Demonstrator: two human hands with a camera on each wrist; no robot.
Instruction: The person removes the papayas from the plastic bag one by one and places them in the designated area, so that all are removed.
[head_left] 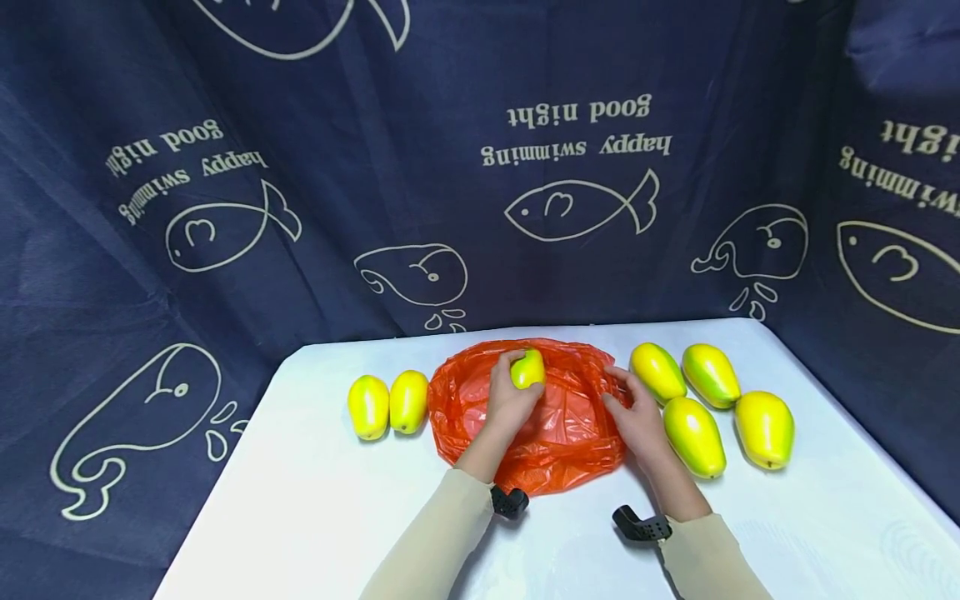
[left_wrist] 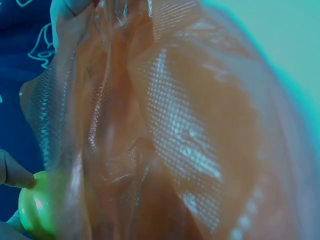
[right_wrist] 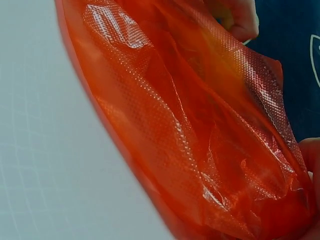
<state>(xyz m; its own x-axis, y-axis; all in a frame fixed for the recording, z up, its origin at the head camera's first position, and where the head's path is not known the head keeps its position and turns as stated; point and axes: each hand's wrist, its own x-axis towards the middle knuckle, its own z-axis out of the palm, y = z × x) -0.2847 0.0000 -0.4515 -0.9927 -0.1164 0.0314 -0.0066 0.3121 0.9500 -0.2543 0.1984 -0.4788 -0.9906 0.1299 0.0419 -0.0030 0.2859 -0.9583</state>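
Observation:
In the head view my left hand (head_left: 507, 410) grips a yellow-green mango (head_left: 528, 369) over the mouth of a thin red plastic bag (head_left: 566, 417). My left thumb lies along the fruit's side in the left wrist view, where the mango (left_wrist: 35, 205) is partly behind the bag's film. My right hand (head_left: 637, 414) pinches the bag's right rim between thumb and fingers. That hand (right_wrist: 311, 156) shows only at the edge of the right wrist view, with the crumpled red film (right_wrist: 165, 125) filling the middle. The bag lies spread wide on the table.
Two mangoes, one at left (head_left: 368, 407) and its neighbour (head_left: 408, 402), lie left of the bag. Several more, including a near one (head_left: 694, 437) and a far one (head_left: 711, 375), lie right, close to my right hand. A dark blue curtain (head_left: 420, 192) hangs behind the white table (head_left: 300, 500).

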